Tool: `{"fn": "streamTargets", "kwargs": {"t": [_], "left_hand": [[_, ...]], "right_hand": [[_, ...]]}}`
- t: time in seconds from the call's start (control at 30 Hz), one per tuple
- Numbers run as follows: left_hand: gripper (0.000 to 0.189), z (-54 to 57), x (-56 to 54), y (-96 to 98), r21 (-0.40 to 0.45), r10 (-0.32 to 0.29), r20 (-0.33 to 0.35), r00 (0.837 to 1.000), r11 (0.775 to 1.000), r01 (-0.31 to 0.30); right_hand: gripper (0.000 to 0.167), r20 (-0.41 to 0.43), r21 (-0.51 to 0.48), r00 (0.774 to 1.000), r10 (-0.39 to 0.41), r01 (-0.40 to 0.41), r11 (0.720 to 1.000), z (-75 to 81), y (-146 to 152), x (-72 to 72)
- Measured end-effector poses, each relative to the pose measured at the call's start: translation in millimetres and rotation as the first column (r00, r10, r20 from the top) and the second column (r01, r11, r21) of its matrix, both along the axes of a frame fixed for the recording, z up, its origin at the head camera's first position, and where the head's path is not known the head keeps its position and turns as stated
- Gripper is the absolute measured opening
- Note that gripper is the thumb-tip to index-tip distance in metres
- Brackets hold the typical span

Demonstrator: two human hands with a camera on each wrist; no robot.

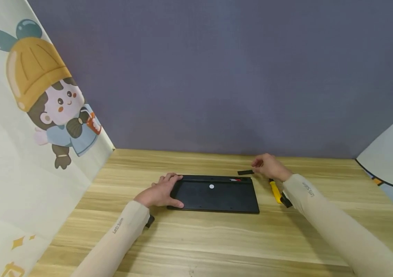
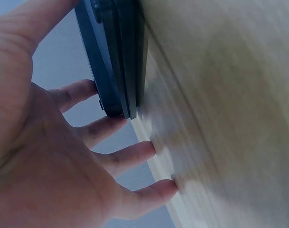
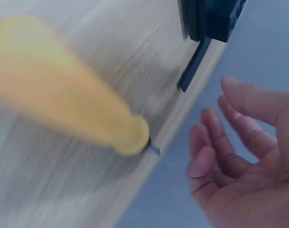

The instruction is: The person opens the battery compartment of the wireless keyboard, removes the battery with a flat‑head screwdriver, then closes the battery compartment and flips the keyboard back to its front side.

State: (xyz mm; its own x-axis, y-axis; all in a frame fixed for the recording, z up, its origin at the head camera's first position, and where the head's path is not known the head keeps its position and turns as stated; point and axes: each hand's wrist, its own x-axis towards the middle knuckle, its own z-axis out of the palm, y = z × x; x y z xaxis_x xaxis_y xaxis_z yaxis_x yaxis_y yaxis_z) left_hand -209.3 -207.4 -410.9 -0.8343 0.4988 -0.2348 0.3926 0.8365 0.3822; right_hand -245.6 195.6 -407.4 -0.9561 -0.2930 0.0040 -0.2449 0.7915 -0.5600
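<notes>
A black keyboard [image 1: 231, 198] lies underside up on the table, with a raised bar along its far edge and a round white sticker. A small red and silver patch [image 1: 235, 179] shows at the bar's right end. My left hand [image 1: 160, 192] rests spread over the keyboard's left end. Its thumb is on the near side, while two fingertips touch the far corner in the left wrist view. Beyond the far right corner lies a thin black strip [image 1: 245, 172]. My right hand [image 3: 244, 161] hovers beside that strip, fingers loosely curled around nothing, thumb apart.
A yellow-handled screwdriver [image 1: 275, 191] lies right of the keyboard, beneath the right wrist. The wood-grain table [image 1: 196, 242] ends at a grey-blue backdrop [image 1: 217, 77]. A white panel with a cartoon print [image 1: 40, 73] borders the left side.
</notes>
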Motion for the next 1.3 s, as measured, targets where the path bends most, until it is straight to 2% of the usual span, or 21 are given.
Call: {"fn": "streamTargets", "kwargs": {"t": [0.13, 0.3, 0.43, 0.63, 0.83, 1.03, 1.2, 1.3], "left_hand": [[0.097, -1.2, -0.6, 0.7, 0.005, -0.006, 0.001, 1.000, 1.000, 0.006], [0.097, -1.4, -0.8, 0.7, 0.004, -0.003, 0.004, 1.000, 1.000, 0.003], [0.097, -2.2, -1.6, 1.5, 0.003, -0.004, 0.001, 1.000, 1.000, 0.004], [0.097, -0.2, -1.1, 3.9, 0.004, -0.002, 0.001, 1.000, 1.000, 0.002], [0.096, 0.1, -0.7, 5.8, 0.009, -0.001, 0.004, 1.000, 1.000, 0.001], [0.096, -1.8, -0.9, 8.0, 0.023, 0.002, 0.006, 1.000, 1.000, -0.002], [0.096, -0.7, -0.1, 9.4, 0.023, 0.004, 0.008, 1.000, 1.000, -0.004], [0.096, 0.3, 0.2, 10.4, 0.027, 0.006, 0.009, 1.000, 1.000, -0.007]], "right_hand": [[0.014, 0.027, 0.054, 1.000, -0.009, 0.007, 0.998, 6.1, 11.6, 13.7], [0.028, 0.078, 0.139, 0.996, -0.050, 0.039, 0.990, 9.8, 20.3, 40.3], [0.038, 0.075, 0.196, 0.995, -0.070, 0.054, 0.979, 6.1, 26.7, 62.6], [0.041, 0.086, 0.196, 0.991, -0.107, 0.088, 0.977, -2.5, 34.4, 86.2], [0.036, 0.069, 0.164, 0.990, -0.119, 0.107, 0.981, -10.2, 36.6, 94.4], [0.035, 0.004, 0.144, 0.984, -0.180, 0.178, 0.973, -8.6, 40.6, 96.4], [0.031, -0.108, 0.113, 0.970, -0.219, 0.231, 0.966, 1.4, 43.5, 96.5], [0.026, -0.212, 0.087, 0.949, -0.233, 0.256, 0.963, 8.7, 46.3, 94.8]]}}
